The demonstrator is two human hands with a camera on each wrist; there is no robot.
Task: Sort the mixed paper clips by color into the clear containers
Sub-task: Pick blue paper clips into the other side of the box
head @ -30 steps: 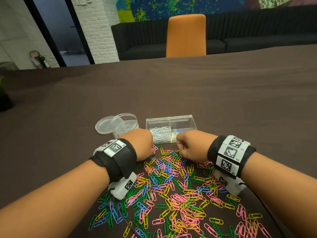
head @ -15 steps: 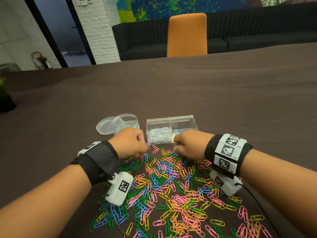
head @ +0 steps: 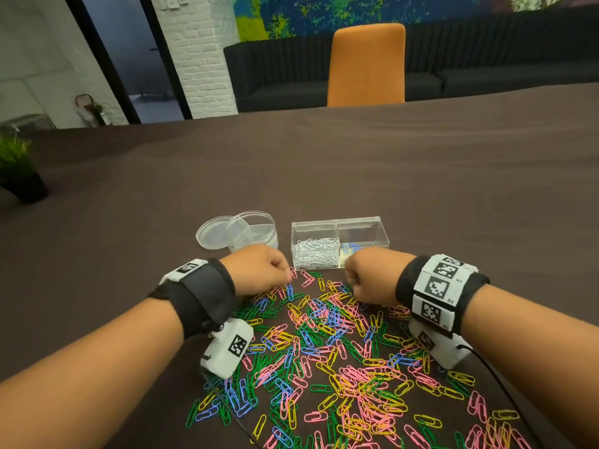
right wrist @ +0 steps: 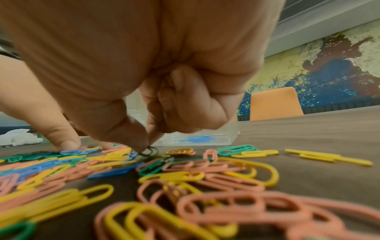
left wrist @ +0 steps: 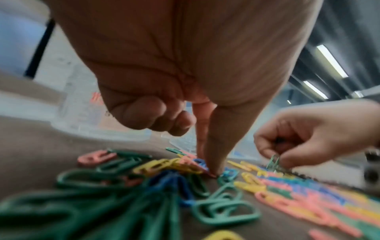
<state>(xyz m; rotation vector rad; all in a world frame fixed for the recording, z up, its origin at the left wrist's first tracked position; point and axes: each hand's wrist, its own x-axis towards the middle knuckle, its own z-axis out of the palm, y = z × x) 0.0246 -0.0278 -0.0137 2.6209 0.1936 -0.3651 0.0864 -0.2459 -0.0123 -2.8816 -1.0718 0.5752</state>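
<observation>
A heap of pink, yellow, green and blue paper clips [head: 330, 345] lies on the brown table. Beyond it stands a clear rectangular box [head: 372, 234], with white clips [head: 316, 254] in its left half and a few blue clips [head: 350, 247] in its right. A round clear tub [head: 256, 222] stands left of it. My left hand [head: 287, 280] has thumb and forefinger pinched down on a clip at the heap's far edge [left wrist: 209, 168]; the clip's colour is hidden. My right hand [head: 351, 285] pinches a green clip [right wrist: 151, 151] just off the heap.
The tub's lid [head: 210, 234] lies flat to its left. An orange chair [head: 368, 66] stands at the table's far edge and a potted plant [head: 19, 176] at the far left. Wrist camera cables trail over the clips near me.
Both hands have stayed at the heap's far edge in front of the box. My left wrist has drawn slightly left and rolled.
</observation>
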